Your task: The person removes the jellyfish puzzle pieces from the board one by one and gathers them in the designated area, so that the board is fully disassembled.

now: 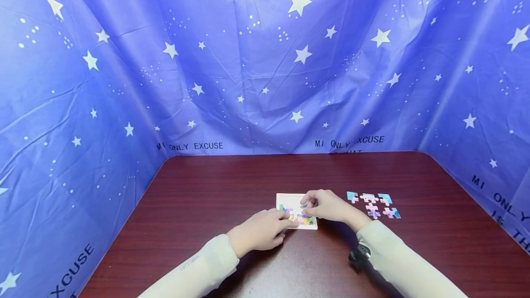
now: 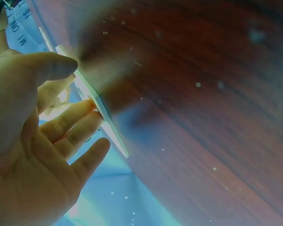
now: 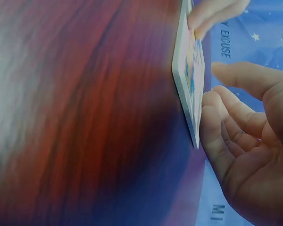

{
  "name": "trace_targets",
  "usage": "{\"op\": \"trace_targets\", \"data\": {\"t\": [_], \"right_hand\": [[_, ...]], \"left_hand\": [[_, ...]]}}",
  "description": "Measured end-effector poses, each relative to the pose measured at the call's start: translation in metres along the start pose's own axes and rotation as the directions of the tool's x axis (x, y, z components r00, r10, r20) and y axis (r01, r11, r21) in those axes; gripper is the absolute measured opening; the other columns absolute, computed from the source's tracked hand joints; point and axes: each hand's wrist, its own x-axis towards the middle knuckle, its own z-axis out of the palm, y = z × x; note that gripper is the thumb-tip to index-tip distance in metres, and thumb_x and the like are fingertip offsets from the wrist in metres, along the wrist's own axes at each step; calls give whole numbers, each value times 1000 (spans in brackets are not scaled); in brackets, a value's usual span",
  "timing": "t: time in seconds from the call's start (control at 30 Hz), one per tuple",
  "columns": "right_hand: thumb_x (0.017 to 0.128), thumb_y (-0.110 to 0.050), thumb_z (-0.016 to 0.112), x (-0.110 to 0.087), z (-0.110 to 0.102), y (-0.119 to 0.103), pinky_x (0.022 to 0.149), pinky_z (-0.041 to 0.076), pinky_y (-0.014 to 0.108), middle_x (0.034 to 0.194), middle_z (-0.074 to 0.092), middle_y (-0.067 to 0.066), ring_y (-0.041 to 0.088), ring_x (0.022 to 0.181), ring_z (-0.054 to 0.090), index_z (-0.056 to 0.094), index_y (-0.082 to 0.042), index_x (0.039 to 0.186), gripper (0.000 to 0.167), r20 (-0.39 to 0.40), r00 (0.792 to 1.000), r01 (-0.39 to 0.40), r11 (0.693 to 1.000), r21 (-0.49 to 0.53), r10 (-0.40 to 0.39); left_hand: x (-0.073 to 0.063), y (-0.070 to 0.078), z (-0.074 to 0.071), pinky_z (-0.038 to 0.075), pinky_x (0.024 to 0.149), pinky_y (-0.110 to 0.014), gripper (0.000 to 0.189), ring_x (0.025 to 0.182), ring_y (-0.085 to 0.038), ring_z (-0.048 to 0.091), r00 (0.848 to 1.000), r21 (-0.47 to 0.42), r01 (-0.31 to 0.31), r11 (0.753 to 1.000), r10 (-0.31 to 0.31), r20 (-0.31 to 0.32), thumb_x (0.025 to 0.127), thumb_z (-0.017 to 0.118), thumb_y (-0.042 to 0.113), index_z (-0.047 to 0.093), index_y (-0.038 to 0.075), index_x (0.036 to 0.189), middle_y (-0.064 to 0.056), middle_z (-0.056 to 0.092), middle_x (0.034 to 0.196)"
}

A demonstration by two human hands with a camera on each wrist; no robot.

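A white-framed jigsaw puzzle tray (image 1: 283, 195) lies flat on the table, with colourful joined pieces (image 1: 306, 220) along its lower part and bare white above. My left hand (image 1: 260, 230) rests at the tray's left side, fingers extended over its edge and the thumb across the lower rim. In the left wrist view those fingers (image 2: 68, 125) reach along the tray's edge. Over the tray's right half is my right hand (image 1: 327, 205), its fingers bent and pointing inward. The right wrist view shows a gap between that thumb (image 3: 240, 77) and the fingers, with no piece visible there.
Several loose jigsaw pieces (image 1: 370, 198) lie to the right of the tray, beyond the right hand. The dark red wooden table (image 1: 207, 183) is bordered by a blue star-printed cloth (image 1: 248, 82) at the back and sides. A black band (image 1: 359, 255) sits on the right wrist.
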Motion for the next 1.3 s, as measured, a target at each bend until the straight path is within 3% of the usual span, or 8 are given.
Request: {"op": "trace_targets", "data": {"t": [0.13, 0.37, 0.63, 0.77, 0.93, 1.13, 1.3], "right_hand": [[82, -12, 76, 6, 8, -4, 63, 45, 22, 74, 59, -9, 4, 67, 53, 71, -2, 103, 24, 12, 1000, 18, 1000, -21, -18], [84, -14, 76, 15, 17, -10, 60, 47, 22, 78, 62, -7, 4, 63, 55, 69, 4, 114, 36, 77, 997, 6, 1000, 31, -8], [77, -19, 81, 21, 20, -10, 62, 45, 23, 83, 60, -3, 6, 66, 51, 67, 6, 120, 51, 98, 995, 19, 998, -51, -14], [76, -18, 82, 22, 23, -11, 65, 45, 23, 83, 59, -1, 8, 72, 51, 68, 5, 118, 49, 88, 996, 30, 998, -56, -25], [77, -16, 82, 20, 24, -14, 65, 45, 24, 84, 58, 1, 8, 70, 51, 66, 5, 118, 49, 75, 997, 14, 999, -41, -11], [76, -15, 82, 20, 24, -14, 64, 45, 24, 84, 58, 1, 7, 69, 50, 67, 3, 116, 46, 73, 997, -6, 999, -42, 9], [76, -14, 82, 20, 24, -15, 63, 46, 24, 86, 60, 3, 8, 69, 53, 66, 2, 114, 44, 82, 996, -18, 1000, 0, 17]], "left_hand": [[-1, 0, -1, 52, 88, -29, 41, 110, -11, 59, 1000, 13, -11, 1000, 11, 20, 93, 67, 23, 65, 27, 134, 5, 62, 125], [-4, 0, -1, 52, 88, -28, 48, 110, -15, 59, 1000, -1, -14, 1000, 14, 27, 94, 67, 21, 59, 28, 141, 1, 59, 128], [-7, 1, -1, 55, 80, -27, 48, 102, -15, 61, 1000, -27, -19, 999, 19, 9, 94, 68, 20, 59, 25, 141, 0, 59, 124], [-7, -1, -2, 54, 87, -29, 49, 109, -15, 61, 999, -3, -16, 1000, 17, 34, 93, 69, 24, 59, 26, 141, 2, 60, 130], [-7, -4, -3, 50, 87, -26, 51, 101, -11, 59, 999, 49, -44, 998, 42, 30, 92, 69, 25, 59, 30, 142, 3, 60, 121], [-8, -5, -4, 52, 81, -26, 50, 97, -11, 57, 999, 40, -34, 999, 33, 39, 92, 69, 25, 60, 31, 141, 3, 57, 113], [-8, -7, -4, 53, 84, -25, 49, 105, -10, 59, 996, 8, -38, 999, 38, 75, 93, 70, 23, 60, 29, 141, 5, 58, 120]]}}
